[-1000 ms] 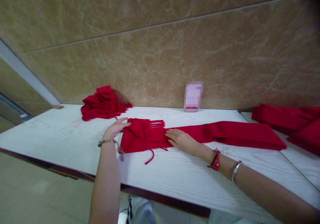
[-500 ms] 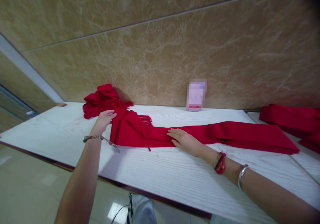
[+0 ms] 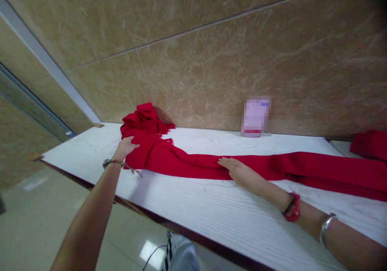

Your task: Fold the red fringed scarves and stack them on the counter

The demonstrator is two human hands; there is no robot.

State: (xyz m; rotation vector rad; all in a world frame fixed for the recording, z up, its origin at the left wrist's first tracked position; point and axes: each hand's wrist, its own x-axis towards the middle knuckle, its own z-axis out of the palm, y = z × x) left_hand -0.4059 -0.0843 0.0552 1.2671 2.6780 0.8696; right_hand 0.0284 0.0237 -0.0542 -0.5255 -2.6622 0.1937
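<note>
A long red scarf [image 3: 187, 168] lies stretched across the white table, with fringe showing along its upper edge near the left end. At that left end, my left hand [image 3: 124, 148] has its fingers closed on the scarf's edge; part of the grip is hidden. My right hand [image 3: 242, 176] rests flat on the middle of the scarf, fingers stretched out. Past my right hand, the scarf lies in a flat layered strip that runs out of view. Behind my left hand sits a crumpled red fringed scarf [image 3: 142, 119], touching or nearly touching the long one.
A blurred pink-white box-like object [image 3: 256, 117] stands at the back against the brown marble wall [image 3: 199, 73]. More folded red fabric [image 3: 370, 144] lies at the far right. The white tabletop [image 3: 193, 202] has a dark front edge, with tiled floor below.
My left hand has drawn the scarf's left end further left, and the fabric there is more spread out. My right hand stays flat on it. The view has turned left.
</note>
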